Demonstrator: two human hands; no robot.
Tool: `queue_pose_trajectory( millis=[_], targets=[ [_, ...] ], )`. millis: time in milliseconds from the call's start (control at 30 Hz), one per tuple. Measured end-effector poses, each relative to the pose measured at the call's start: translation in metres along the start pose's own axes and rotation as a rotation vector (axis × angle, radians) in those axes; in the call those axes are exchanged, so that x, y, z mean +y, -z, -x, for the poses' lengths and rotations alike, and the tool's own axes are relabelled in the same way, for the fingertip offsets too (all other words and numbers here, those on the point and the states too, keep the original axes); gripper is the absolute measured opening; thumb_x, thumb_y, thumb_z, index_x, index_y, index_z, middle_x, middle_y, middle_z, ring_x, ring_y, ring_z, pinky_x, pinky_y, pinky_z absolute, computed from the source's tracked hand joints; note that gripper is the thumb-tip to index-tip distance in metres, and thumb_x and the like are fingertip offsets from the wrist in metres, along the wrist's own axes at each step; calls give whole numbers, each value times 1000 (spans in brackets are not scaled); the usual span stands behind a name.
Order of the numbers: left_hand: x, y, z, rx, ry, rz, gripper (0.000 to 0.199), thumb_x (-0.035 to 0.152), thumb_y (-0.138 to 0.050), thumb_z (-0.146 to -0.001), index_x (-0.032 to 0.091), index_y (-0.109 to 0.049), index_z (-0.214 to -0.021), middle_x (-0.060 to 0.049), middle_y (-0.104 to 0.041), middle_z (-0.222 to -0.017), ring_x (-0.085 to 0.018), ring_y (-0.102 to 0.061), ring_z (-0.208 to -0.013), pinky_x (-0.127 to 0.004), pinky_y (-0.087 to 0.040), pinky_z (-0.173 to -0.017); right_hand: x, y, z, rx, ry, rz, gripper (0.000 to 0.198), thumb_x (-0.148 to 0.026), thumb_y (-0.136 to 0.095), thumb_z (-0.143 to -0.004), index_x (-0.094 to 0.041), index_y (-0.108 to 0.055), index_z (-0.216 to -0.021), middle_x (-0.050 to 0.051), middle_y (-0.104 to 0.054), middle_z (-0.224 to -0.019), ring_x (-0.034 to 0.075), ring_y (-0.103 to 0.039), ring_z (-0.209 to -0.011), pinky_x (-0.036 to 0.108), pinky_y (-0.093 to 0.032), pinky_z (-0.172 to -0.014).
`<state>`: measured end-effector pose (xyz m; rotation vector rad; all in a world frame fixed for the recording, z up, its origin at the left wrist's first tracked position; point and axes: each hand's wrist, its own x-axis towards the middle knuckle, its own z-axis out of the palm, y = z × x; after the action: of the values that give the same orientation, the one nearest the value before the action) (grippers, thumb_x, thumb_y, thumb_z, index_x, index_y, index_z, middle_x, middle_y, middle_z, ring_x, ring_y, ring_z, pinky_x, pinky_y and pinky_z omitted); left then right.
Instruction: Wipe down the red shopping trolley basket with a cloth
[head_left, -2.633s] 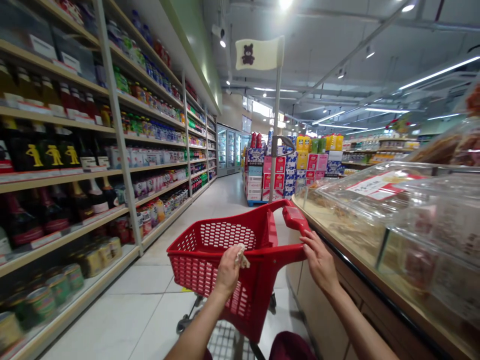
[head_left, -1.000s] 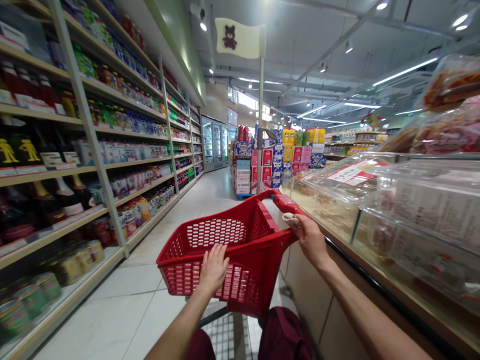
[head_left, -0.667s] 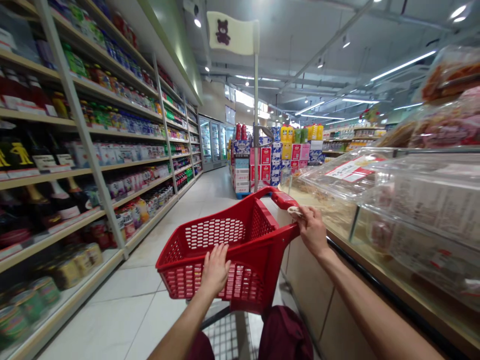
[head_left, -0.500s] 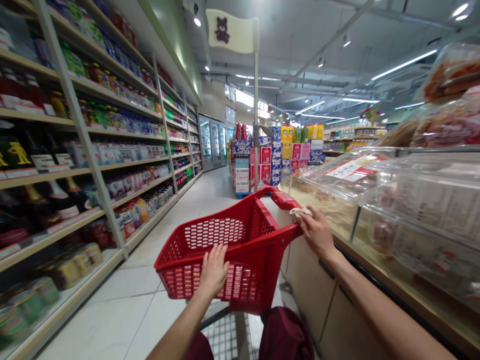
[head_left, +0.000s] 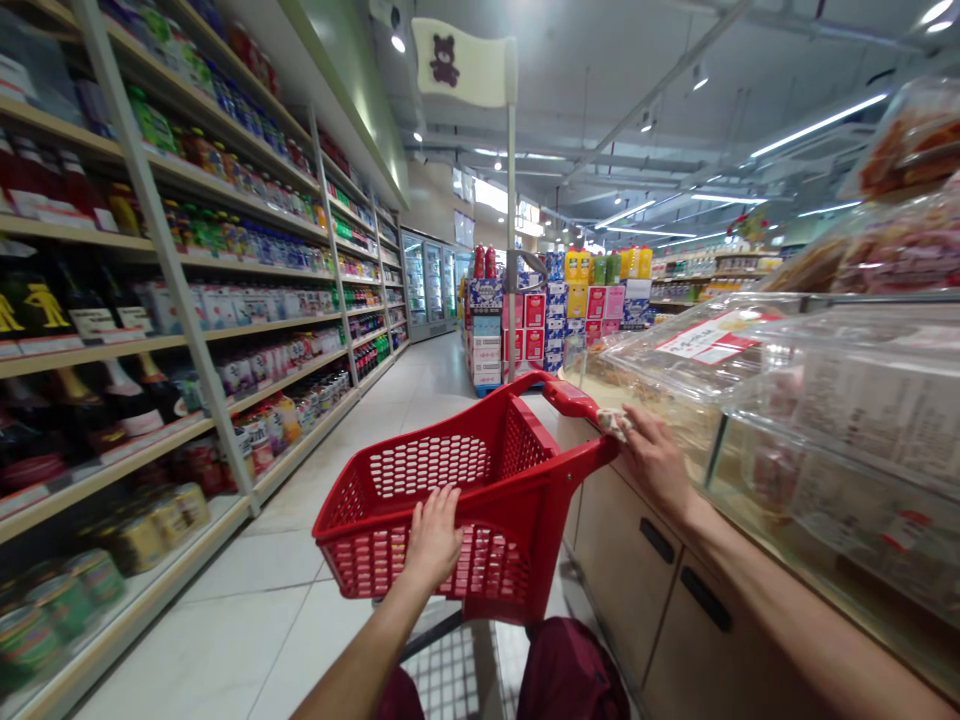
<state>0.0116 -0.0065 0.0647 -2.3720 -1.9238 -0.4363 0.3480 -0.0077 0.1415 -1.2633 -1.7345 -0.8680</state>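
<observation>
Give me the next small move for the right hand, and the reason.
Probably slide the pale cloth along the red handle toward its far end: the right hand has it at the handle's near corner, while the left hand rests on the basket, perhaps steadying it.

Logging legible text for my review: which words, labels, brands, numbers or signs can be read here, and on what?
No text can be read with certainty.
Sign, red and white, at right: print present, too blurred.
Boxes in the aisle: print too small.
Bottles on the left shelves: labels too blurred.
Cans on the bottom shelf: too blurred.
Flag: bear picture, no visible words.
Cart: no legible lettering.
</observation>
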Motion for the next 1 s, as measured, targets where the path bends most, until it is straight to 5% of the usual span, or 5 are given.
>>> queue_pose_trajectory(
  millis=[233, 467, 700, 867, 1000],
  targets=[
    [-7, -7, -3, 20, -5, 20, 58, 13, -37, -69, 14, -32, -127, -7, -30, -138, -19, -21, -127, -42, -16, -104, -98, -42, 94, -75, 46, -221, 35, -12, -37, -81, -24, -58, -105, 7, -60, -100, 18, -54, -95, 31, -49, -77],
    [-7, -11, -5, 15, -4, 26, 61, 9, -36, -67, 13, -31, -128, -7, -28, -139, -19, -19, -128, -43, -14, -105, -70, -24, 40, 183, -184, -146, 35, -19, -43, -81, -20, -53, -114, 12, -51, -110, 24, -49, -99, 40, -44, -83],
    [-5, -2, 1, -24, -31, 10, 64, 8, -34, -67, 13, -26, -130, -6, -25, -140, -19, -16, -129, -43, -15, -105, -103, -39, 99, -164, 76, -276, 32, -14, -39, -80, -25, -59, -101, 6, -60, -96, 17, -57, -84, 27, -51, -70],
    [-4, -2, 3, -19, -37, 27, 65, 9, -35, -67, 14, -25, -131, -6, -24, -140, -19, -13, -130, -43, -14, -105, -97, -20, 35, 98, -146, -246, 33, -20, -41, -81, -21, -54, -111, 9, -55, -107, 20, -52, -97, 34, -43, -83],
    [-11, -6, 5, -20, -79, 73, 63, 9, -33, -68, 13, -25, -130, -6, -24, -140, -18, -14, -129, -42, -14, -105, -85, -26, 0, -13, -44, -40, 29, -26, -45, -80, -19, -58, -105, 10, -59, -106, 25, -49, -103, 47, -29, -93]
  ],
)
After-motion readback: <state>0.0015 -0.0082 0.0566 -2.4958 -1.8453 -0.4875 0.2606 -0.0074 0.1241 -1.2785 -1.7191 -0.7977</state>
